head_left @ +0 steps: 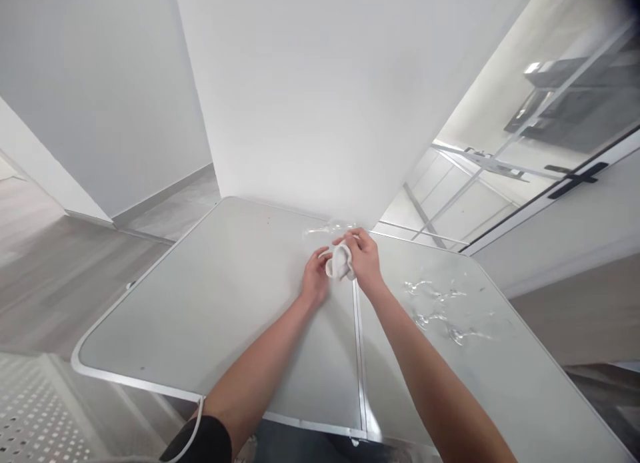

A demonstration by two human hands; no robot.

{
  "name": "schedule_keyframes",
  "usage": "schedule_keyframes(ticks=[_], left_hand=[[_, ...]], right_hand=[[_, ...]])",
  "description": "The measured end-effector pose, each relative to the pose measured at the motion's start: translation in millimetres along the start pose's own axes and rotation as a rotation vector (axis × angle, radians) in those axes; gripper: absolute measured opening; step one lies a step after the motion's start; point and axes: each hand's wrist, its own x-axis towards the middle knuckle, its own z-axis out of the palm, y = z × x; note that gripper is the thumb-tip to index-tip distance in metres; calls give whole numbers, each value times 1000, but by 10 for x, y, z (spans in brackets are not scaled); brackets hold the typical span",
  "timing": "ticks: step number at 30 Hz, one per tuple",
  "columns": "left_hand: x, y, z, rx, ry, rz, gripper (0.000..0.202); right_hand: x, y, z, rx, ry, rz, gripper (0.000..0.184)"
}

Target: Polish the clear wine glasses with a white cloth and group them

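Observation:
A small white piece, folded and curled like a crumpled cloth (340, 261), is held above the table near its far edge. My right hand (365, 256) grips it from the right, fingers wrapped over its upper side. My left hand (316, 276) is close against its left side, with the fingers partly bent and apart; whether they touch it cannot be made out. Just behind my hands lies a clear, glossy see-through object (320, 231), partly hidden by my right hand. Several clear, shiny pieces (440, 309) rest on the table's right half, their kind unclear.
The pale folding table (200, 303) has a metal rim and a centre seam. A white wall (310, 103) rises at its far edge. A white perforated surface (40, 403) is at lower left. Toward the right are a metal-framed rack (480, 163) and a door with a black handle (577, 179).

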Motion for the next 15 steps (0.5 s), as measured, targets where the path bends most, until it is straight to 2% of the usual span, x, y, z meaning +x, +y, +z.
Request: schedule_keyframes(ticks=[2, 4, 8, 11, 13, 15], left_hand=[[-27, 33, 34, -69, -57, 25, 45], [-49, 42, 64, -83, -101, 12, 43], [-40, 7, 49, 7, -58, -2, 44], [4, -8, -11, 63, -17, 10, 34], [34, 1, -37, 71, 6, 50, 31], [53, 19, -39, 65, 27, 80, 29]], right_hand=[[-146, 127, -258, 47, 23, 55, 37], [-297, 282, -395, 73, 20, 89, 35], [-507, 538, -442, 129, -68, 81, 29], [-546, 623, -442, 179, -129, 50, 28], [-539, 659, -464, 273, -87, 81, 29], [-527, 706, -502, 451, 56, 159, 32]])
